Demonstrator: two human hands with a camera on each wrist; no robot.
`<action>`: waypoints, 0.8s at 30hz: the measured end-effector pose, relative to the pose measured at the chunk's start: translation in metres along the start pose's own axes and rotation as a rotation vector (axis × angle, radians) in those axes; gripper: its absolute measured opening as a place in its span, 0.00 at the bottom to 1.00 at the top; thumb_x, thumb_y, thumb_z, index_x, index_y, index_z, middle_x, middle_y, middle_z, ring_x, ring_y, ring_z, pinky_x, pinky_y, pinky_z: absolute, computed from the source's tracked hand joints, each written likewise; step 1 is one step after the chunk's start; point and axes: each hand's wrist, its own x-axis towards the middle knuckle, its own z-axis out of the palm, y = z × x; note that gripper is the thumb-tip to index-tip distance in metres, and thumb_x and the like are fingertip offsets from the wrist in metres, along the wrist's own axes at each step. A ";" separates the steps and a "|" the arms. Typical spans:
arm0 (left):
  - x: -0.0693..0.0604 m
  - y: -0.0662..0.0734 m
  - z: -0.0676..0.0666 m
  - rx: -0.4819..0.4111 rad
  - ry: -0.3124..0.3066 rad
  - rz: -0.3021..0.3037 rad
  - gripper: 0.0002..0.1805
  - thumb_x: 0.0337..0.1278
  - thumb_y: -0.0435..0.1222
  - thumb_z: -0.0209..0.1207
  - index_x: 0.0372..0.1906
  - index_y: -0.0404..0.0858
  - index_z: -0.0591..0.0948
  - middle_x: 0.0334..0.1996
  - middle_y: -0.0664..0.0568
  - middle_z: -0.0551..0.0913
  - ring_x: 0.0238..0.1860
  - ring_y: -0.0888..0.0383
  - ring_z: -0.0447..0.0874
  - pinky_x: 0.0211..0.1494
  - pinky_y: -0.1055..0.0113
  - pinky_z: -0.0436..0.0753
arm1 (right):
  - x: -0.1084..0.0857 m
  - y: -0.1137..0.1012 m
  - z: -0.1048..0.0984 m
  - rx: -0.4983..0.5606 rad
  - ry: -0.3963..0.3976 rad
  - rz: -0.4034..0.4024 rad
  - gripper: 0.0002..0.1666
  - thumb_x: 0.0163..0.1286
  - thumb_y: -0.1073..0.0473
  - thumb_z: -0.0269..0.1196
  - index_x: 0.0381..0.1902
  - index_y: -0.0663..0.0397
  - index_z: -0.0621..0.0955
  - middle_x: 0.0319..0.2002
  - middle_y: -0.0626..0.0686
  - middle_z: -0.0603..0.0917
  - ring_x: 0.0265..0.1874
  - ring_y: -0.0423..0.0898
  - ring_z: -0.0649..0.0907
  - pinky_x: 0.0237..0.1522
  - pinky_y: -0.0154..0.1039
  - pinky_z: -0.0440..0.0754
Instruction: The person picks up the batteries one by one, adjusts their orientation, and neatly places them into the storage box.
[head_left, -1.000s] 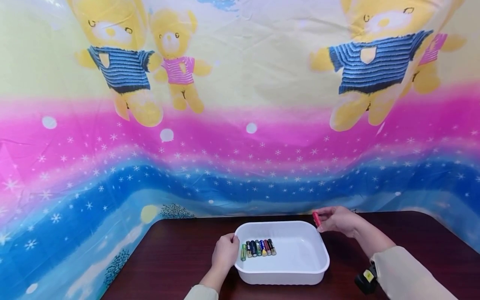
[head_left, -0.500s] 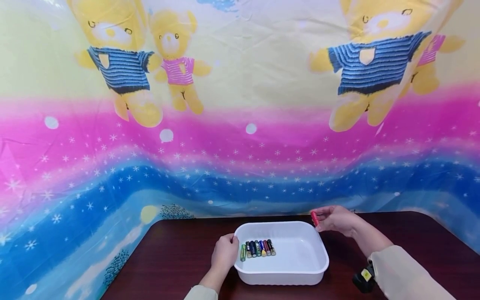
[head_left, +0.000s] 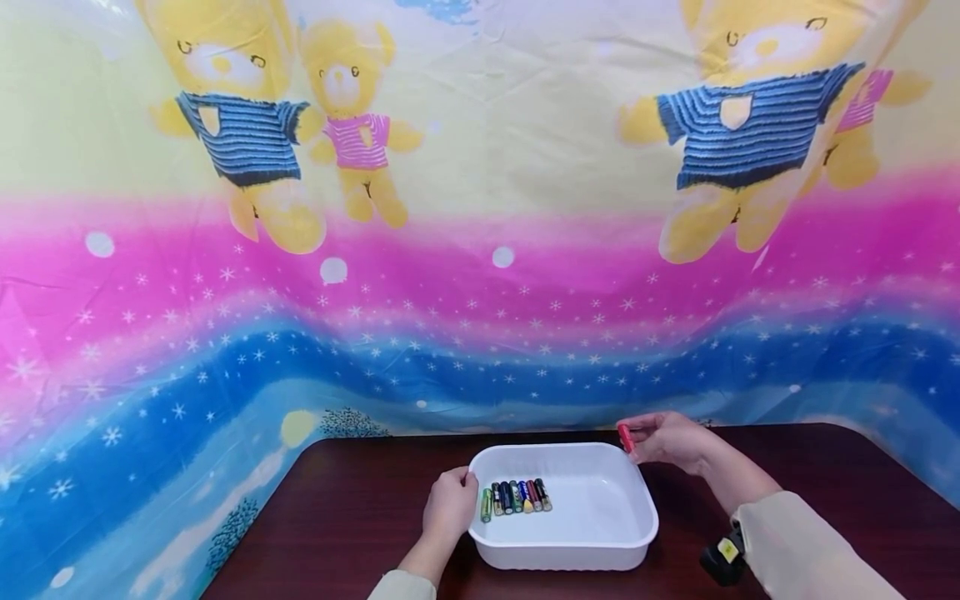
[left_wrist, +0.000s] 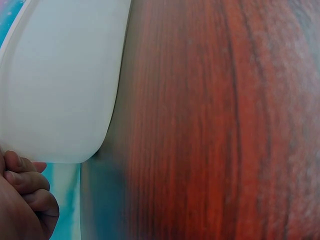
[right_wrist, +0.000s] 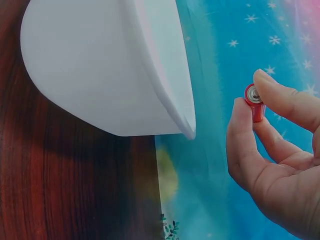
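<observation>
A white plastic tub (head_left: 562, 557) stands on the table, with a row of several batteries (head_left: 516, 497) lying side by side at its left. My left hand (head_left: 451, 505) grips the tub's left rim; in the left wrist view its fingers (left_wrist: 36, 183) curl at the tub's corner. Above the far right corner of the tub, my right hand (head_left: 670, 442) pinches a red battery (right_wrist: 257, 112) between thumb and fingers. The battery's metal end faces the right wrist camera. It is tilted in the head view and held apart from the other batteries.
The dark brown wooden table (head_left: 360, 508) has rounded far corners. Behind it hangs a bright curtain (head_left: 480, 333) printed with bears and snowflakes. A black device (head_left: 723, 560) with a yellow label sits at the right wrist.
My right hand has shifted slightly left with the red battery, toward the tub. The left hand, the tub and the row of batteries have stayed in place.
</observation>
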 end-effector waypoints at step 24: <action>0.001 -0.002 0.000 0.019 -0.002 0.022 0.17 0.61 0.38 0.51 0.48 0.33 0.81 0.41 0.44 0.83 0.39 0.54 0.80 0.43 0.53 0.79 | 0.007 -0.006 0.009 -0.020 0.010 0.018 0.39 0.50 0.75 0.66 0.61 0.74 0.65 0.46 0.63 0.75 0.40 0.52 0.79 0.46 0.48 0.79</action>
